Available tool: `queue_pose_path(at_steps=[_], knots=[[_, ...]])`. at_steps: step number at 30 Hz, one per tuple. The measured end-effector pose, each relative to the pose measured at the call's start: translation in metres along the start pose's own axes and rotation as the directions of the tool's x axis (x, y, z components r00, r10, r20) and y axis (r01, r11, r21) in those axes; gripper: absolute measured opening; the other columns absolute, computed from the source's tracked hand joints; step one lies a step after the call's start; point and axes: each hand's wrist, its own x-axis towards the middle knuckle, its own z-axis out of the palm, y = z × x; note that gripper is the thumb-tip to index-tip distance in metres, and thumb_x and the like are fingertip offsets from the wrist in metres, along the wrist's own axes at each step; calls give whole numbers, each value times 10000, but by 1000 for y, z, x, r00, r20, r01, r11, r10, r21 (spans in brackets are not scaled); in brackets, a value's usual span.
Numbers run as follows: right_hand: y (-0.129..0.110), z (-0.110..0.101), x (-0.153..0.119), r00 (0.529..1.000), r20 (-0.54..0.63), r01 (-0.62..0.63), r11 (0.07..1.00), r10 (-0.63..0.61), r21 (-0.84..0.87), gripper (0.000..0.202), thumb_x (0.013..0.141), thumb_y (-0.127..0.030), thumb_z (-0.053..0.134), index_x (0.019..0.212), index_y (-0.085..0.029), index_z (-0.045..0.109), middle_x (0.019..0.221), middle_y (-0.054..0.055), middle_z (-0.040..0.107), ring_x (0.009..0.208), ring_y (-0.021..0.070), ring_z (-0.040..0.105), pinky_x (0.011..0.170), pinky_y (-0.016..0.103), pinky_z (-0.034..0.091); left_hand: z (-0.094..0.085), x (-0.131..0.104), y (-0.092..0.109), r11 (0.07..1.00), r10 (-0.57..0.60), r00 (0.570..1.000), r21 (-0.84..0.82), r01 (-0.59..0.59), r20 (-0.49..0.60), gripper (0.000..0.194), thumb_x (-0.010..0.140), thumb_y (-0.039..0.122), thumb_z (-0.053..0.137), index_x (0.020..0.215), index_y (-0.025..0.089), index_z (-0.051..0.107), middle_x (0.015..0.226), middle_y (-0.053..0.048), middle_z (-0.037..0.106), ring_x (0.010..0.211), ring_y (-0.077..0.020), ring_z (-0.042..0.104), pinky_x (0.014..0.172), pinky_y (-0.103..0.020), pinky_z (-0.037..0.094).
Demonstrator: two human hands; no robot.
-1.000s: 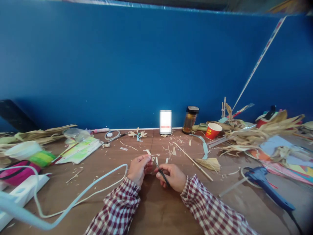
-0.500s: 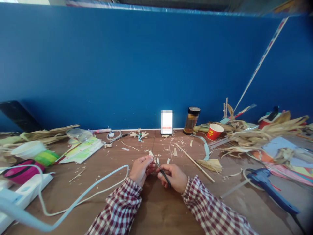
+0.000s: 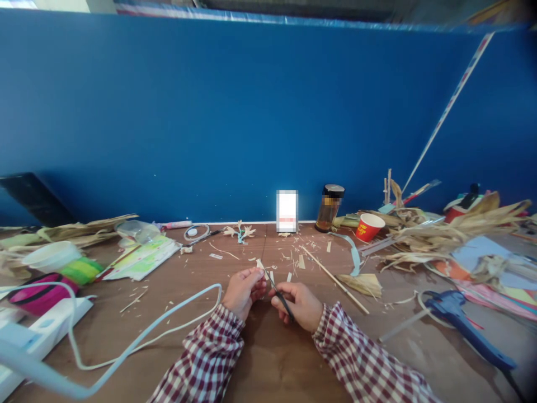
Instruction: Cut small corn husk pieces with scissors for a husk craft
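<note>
In the middle of the head view, my left hand (image 3: 244, 288) pinches a small pale strip (image 3: 259, 263), which looks like dried corn husk. Dark-handled scissors (image 3: 283, 304) are gripped in my right hand (image 3: 301, 306). Their blades point up and left and meet the strip by my left fingertips. Whether the blades are closed I cannot tell. Beyond my hands, small pale scraps (image 3: 301, 261) lie scattered on the brown table (image 3: 268, 358). A pale husk flower with a bluish middle (image 3: 240, 232) stands near the back edge.
At right lie a blue glue gun (image 3: 465, 324), a heap of dried husks (image 3: 428, 238) and a red paper cup (image 3: 370, 227). A dark-lidded jar (image 3: 328, 210) stands against the blue partition (image 3: 251, 112). Leftward are a white cable (image 3: 159, 320), a power strip (image 3: 50, 327) and a pink pouch (image 3: 42, 295).
The view has shifted very slightly. Both hands, the strip and the scissors keep nearly the same places.
</note>
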Motion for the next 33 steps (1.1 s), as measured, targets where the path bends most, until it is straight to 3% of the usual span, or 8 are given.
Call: queue_pose_path(at_steps=[33], knots=[[-2,1,-1,1000,-4,-16,1000,16,8,282,722,-397,580,867,-155,571,510,-45,537,416,77,501,429,182,425,4,-2,3,999,40,998,6,-40,-54,244,537,237,756,666,95,606,544,-1,588,442,-69,530,410,-169,447]])
